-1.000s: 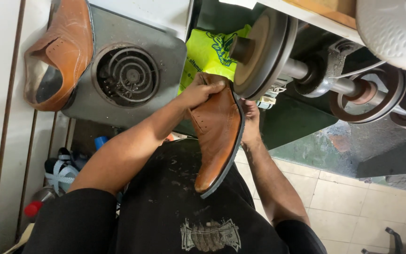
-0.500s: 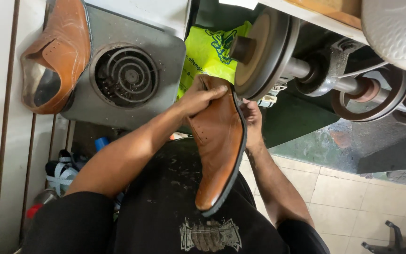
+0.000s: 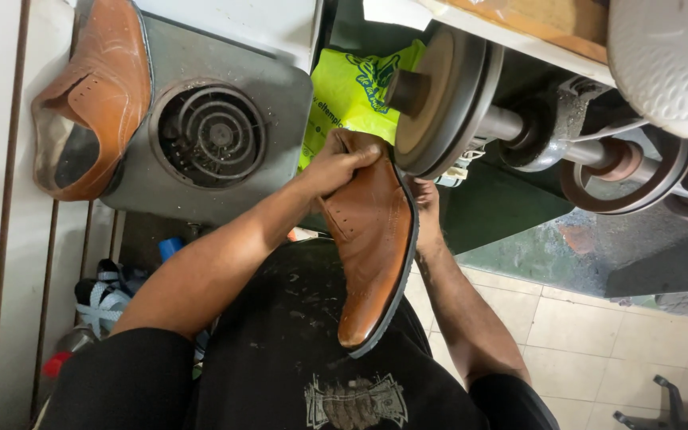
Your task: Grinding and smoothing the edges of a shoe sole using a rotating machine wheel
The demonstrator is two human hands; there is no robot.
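A brown leather dress shoe (image 3: 376,239) with a dark sole is held in front of me, toe pointing down toward my lap. My left hand (image 3: 344,159) grips its heel end from the top. My right hand (image 3: 426,209) holds the sole side, mostly hidden behind the shoe. The heel end sits right against a round grinding wheel (image 3: 447,87) on a horizontal shaft.
A second brown shoe (image 3: 93,95) rests on a grey machine housing with a round vent grille (image 3: 213,135). A yellow-green plastic bag (image 3: 352,87) lies behind the wheel. More wheels (image 3: 623,179) sit along the shaft. A white shoe sole (image 3: 666,56) is at top right. Tiled floor lies below right.
The shoe has tilted more upright and its heel end has stayed near the grinding wheel; both hands keep their grip.
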